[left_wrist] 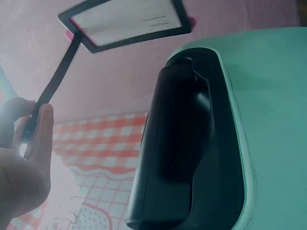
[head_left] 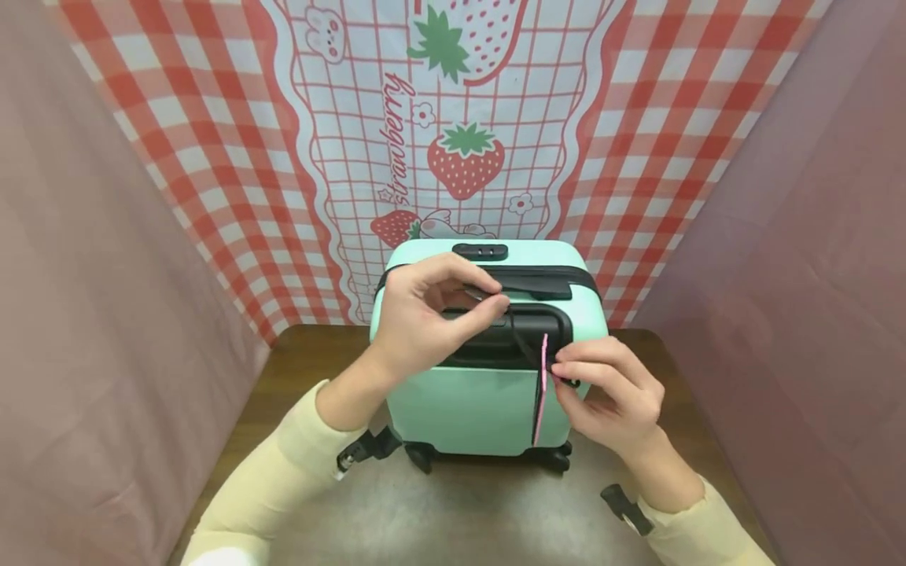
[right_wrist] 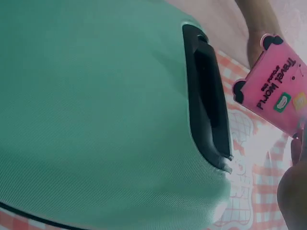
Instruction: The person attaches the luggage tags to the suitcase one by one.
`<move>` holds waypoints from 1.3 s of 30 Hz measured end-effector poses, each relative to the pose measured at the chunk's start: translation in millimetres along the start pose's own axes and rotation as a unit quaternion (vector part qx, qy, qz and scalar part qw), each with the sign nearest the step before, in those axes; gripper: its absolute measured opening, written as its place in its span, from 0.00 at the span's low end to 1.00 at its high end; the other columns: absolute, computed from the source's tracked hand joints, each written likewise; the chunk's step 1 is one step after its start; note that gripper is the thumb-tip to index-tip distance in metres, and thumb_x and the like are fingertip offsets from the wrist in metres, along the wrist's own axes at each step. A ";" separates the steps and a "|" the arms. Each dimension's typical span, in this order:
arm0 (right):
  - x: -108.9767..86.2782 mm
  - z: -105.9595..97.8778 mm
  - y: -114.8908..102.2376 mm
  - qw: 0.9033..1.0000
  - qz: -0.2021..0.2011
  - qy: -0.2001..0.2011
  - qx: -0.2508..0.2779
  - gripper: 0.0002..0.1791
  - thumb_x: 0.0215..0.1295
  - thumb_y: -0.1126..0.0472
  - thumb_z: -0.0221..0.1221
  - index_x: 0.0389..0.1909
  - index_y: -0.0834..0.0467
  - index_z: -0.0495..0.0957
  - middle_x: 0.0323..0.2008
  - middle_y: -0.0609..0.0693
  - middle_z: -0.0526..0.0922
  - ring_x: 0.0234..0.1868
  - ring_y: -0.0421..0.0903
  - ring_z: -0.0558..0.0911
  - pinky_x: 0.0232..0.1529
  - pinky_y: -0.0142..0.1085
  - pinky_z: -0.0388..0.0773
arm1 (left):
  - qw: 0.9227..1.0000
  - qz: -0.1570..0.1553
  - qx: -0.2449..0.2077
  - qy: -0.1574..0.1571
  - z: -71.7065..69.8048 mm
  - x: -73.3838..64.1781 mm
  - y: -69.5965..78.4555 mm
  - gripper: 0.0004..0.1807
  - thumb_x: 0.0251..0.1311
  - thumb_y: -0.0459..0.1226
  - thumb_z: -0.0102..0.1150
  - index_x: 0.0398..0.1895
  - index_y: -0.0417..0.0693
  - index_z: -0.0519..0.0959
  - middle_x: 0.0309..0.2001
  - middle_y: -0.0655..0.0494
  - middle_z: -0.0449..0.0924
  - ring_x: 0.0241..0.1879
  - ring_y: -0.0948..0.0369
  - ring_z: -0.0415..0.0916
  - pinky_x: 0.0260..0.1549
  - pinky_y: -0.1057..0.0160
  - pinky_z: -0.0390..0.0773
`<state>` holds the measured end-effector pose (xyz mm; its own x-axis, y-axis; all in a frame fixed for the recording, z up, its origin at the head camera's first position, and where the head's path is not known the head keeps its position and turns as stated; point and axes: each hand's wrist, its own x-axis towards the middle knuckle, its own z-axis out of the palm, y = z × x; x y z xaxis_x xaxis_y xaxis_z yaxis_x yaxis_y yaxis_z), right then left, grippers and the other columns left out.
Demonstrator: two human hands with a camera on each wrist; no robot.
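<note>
Okay, both grips nearly closed. My left hand point(head_left: 428, 318): thumb and index fingertip pinching the black strap point(left_wrist: 61, 72), almost meeting. My right hand point(head_left: 617, 393): thumb and fingertips pinched on the edge of the pink tag point(right_wrist: 279, 86). Head view: tag is edge-on at 5 o'clock from my left fingertips, in front of the mint suitcase point(head_left: 460, 413); right hand at 3 o'clock from it. Left wrist view: strap runs toward 1 o'clock to the tag.

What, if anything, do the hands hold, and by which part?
A pink luggage tag: the left hand pinches its black strap, away from the tag; the right hand pinches the tag's edge.
</note>
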<state>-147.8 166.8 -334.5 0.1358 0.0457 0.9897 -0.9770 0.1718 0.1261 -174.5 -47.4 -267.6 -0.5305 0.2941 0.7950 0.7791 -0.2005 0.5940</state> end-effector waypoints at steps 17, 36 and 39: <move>15.0 4.4 8.3 0.994 0.036 0.097 -0.036 0.14 0.65 0.69 0.64 0.25 0.71 0.70 0.38 0.59 0.92 0.43 0.42 0.92 0.49 0.24 0.85 | 0.966 -0.069 0.248 -0.019 -52.1 -2.7 -23.3 0.15 0.62 0.32 0.75 0.52 0.42 0.89 0.49 0.44 0.91 0.45 0.54 0.92 0.48 0.60 0.90; -15.8 -22.5 18.5 0.985 0.073 -0.043 -0.150 0.18 0.71 0.60 0.64 0.27 0.70 0.78 0.32 0.68 0.86 0.31 0.56 0.83 0.56 0.22 0.81 | 0.822 -0.188 0.533 -0.064 -79.4 -28.7 -38.7 0.23 0.65 0.52 0.73 0.60 0.57 0.89 0.38 0.47 0.93 0.14 0.60 0.54 0.17 0.62 0.56; -16.2 -23.2 19.9 0.981 0.083 -0.061 -0.164 0.18 0.72 0.59 0.63 0.27 0.70 0.79 0.33 0.67 0.86 0.31 0.58 0.83 0.56 0.21 0.80 | 0.821 -0.191 0.534 -0.068 -79.7 -27.6 -38.5 0.23 0.65 0.53 0.72 0.60 0.57 0.89 0.32 0.47 0.90 0.14 0.63 0.50 0.17 0.62 0.55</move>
<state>-165.6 192.3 -349.6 -0.0613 -0.0144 0.9980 -0.8760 0.4801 -0.0469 -216.4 -122.3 -302.7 -0.8187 0.2609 0.5115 0.4517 0.8426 0.2933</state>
